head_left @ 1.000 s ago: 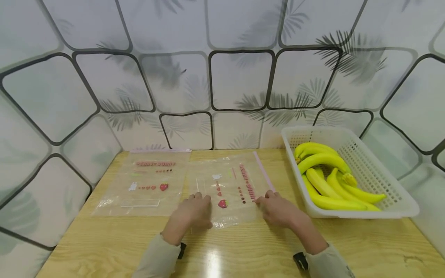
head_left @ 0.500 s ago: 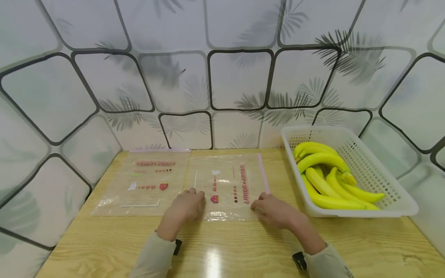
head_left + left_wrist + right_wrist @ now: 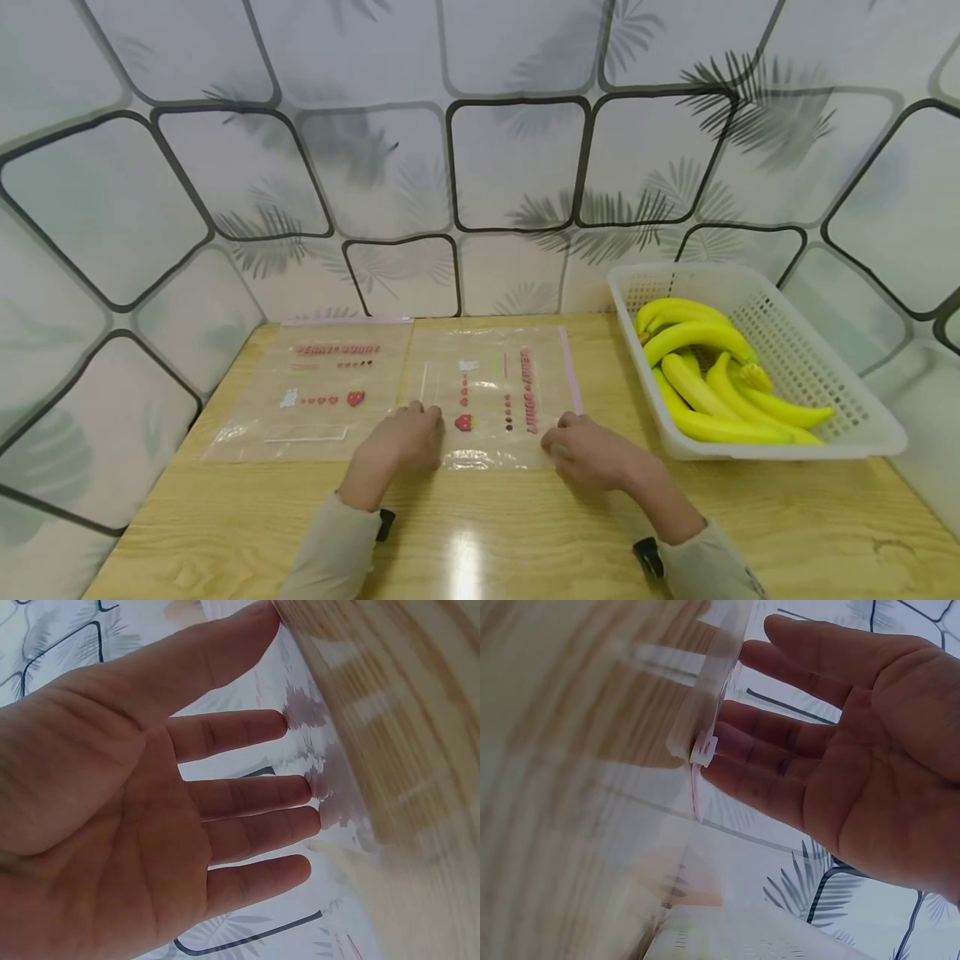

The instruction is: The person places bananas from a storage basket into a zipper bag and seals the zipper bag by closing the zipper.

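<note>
Two clear zip bags with pink-red lettering lie flat side by side on the wooden table. The right bag (image 3: 487, 392) is turned sideways, its pink zip edge (image 3: 570, 367) towards the right. My left hand (image 3: 405, 437) rests at this bag's near left corner, and the left wrist view shows its fingers (image 3: 247, 795) straight with the tips on the film. At the near right corner is my right hand (image 3: 592, 450). In the right wrist view its fingers are extended, fingertips right beside a small pale slider (image 3: 703, 750). The left bag (image 3: 315, 417) has its zip edge at the back.
A white perforated basket (image 3: 832, 367) holding several bananas (image 3: 697, 342) stands to the right of the right bag. Behind the table (image 3: 487, 525) rises a patterned wall covering (image 3: 517, 167), which also encloses both sides.
The right bag has been turned straighter and shifted slightly left, now lying flat against the left bag's side. Both hands have moved a little left with it and stay at its near corners.
</note>
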Demonstrator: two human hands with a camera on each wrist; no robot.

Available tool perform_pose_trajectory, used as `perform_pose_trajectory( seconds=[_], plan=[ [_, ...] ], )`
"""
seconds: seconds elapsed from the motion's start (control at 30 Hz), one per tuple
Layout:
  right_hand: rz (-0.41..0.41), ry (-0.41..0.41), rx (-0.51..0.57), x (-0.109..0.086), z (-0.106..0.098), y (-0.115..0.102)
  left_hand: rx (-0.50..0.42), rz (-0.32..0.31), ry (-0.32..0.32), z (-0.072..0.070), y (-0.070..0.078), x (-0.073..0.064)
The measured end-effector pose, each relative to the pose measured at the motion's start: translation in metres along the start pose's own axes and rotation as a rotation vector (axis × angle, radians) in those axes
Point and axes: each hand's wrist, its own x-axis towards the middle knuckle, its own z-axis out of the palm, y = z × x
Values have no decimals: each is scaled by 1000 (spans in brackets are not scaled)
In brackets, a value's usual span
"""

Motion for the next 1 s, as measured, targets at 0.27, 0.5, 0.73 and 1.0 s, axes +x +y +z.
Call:
perform_pose_trajectory(
  seconds=[0.27,0.5,0.73,1.0],
  plan=[
    [17,-18,34,0,1,2,1,0,4,0,-3,5],
    [-3,-16,3,3,0,1,-12,-7,2,1,-7,6],
    [39,-21,20,-2,-2,2,-26,-5,1,-1,-1,8],
    [175,161,163,3,-4,10,1,66,37,-11,-4,11]
  ],
)
